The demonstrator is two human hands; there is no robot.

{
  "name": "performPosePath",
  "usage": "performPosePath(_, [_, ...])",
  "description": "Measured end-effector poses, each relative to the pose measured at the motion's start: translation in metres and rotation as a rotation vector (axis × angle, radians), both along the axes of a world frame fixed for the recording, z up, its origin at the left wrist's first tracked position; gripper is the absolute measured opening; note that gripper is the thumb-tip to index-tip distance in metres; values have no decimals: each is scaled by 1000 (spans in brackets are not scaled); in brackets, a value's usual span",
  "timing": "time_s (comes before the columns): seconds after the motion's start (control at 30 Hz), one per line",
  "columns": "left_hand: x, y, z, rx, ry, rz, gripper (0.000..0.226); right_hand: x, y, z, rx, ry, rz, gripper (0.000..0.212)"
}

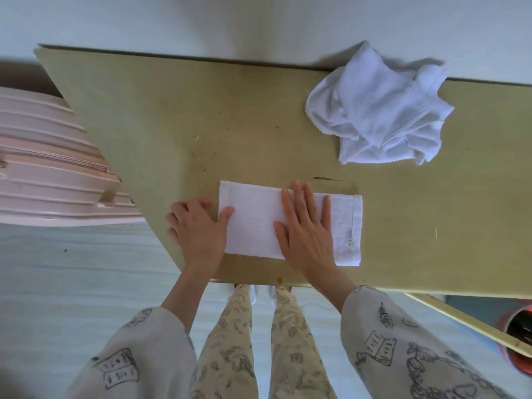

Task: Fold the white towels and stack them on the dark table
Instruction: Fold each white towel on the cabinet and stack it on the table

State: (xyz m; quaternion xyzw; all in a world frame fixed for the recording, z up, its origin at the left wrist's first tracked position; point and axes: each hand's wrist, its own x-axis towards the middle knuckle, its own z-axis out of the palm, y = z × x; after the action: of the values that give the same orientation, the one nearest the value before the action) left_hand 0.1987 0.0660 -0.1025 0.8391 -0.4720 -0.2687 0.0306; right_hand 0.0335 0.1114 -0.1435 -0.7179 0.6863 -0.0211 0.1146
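Note:
A folded white towel (253, 220) lies flat as a long rectangle near the front edge of the olive-brown table (161, 116). My right hand (306, 228) presses flat on the towel's middle, fingers straight and spread. My left hand (197, 226) rests at the towel's left end, thumb on the cloth and fingers on the table beside it. A crumpled heap of white towels (380, 110) sits at the table's far right, by the back edge.
A pink ribbed suitcase (49, 168) stands against the table's left side. A red bin (518, 335) sits on the floor at the lower right. A pale wall runs behind the table. My legs stand at the table's front edge.

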Motion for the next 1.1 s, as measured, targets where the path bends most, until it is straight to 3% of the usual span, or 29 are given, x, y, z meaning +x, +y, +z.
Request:
performPosePath(0.33, [-14, -8, 13, 90, 33, -56, 27, 0, 1, -6, 16, 22, 10, 57])
performPosePath(0.5, [-7, -5, 19, 90, 303, -1, 13, 1, 0, -5, 33, 6, -1, 58])
performPosePath(0.67, [5, -9, 35, 201, 739, 367, 32, 0, -1, -3, 62, -48, -3, 57])
performPosePath(0.73, [1, -9, 49, 220, 842, 398, 29, -9, 0, 5, 46, -152, 34, 55])
performPosePath(0.83, [-20, -7, 72, 142, 839, 292, 26, -35, 7, 31, -62, -412, -8, 46])
performPosePath(0.93, [-58, 0, 86, 67, 771, 126, 23, -68, 26, 58, -111, -670, -359, 33])
performPosePath(1.03, [-103, 9, 79, 59, 690, -29, 22, -93, 43, 67, 108, -993, -769, 24])
performPosePath(1.1, [-128, 13, 68, 77, 641, -92, 22, -103, 48, 65, 213, -1119, -878, 23])
